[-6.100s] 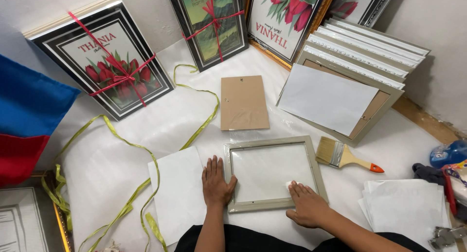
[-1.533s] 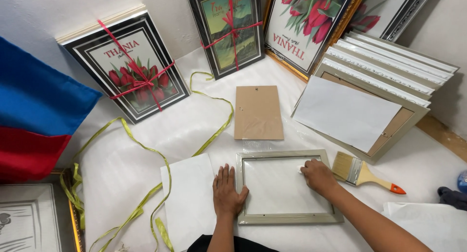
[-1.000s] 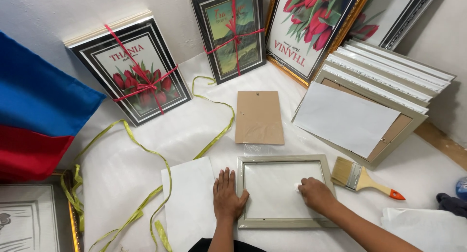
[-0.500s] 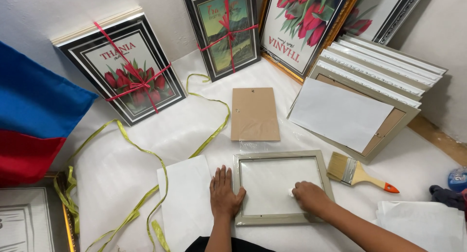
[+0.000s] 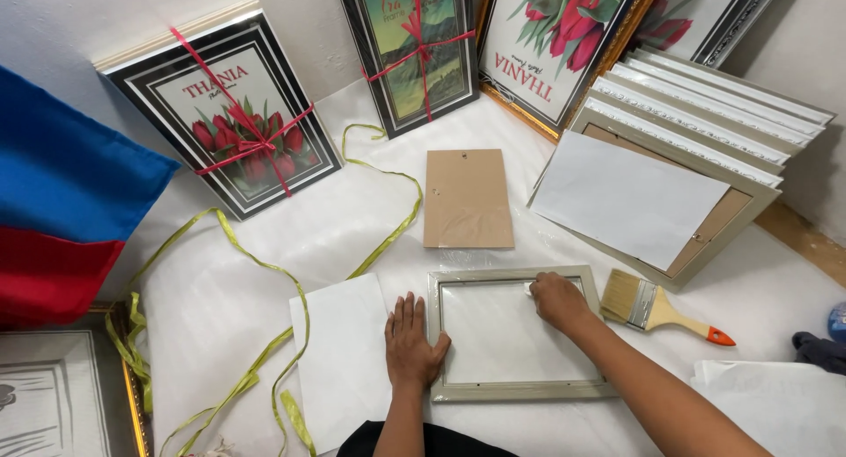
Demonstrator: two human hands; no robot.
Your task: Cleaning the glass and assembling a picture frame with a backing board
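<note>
Pale grey frame (image 5: 520, 390) flat; left hand (image 5: 412, 344) open on edge; right hand (image 5: 557, 300) curled on glass.

Paintbrush (image 5: 663, 304) beside stacked frames (image 5: 705, 131); brown backing board (image 5: 468, 198), green ribbon (image 5: 264, 272)

two ribbon-tied framed-print bundles (image 5: 231, 113), against wall

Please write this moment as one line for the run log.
left hand: flat on frame left edge | right hand: on glass, top right corner | brush: beside frame
</note>
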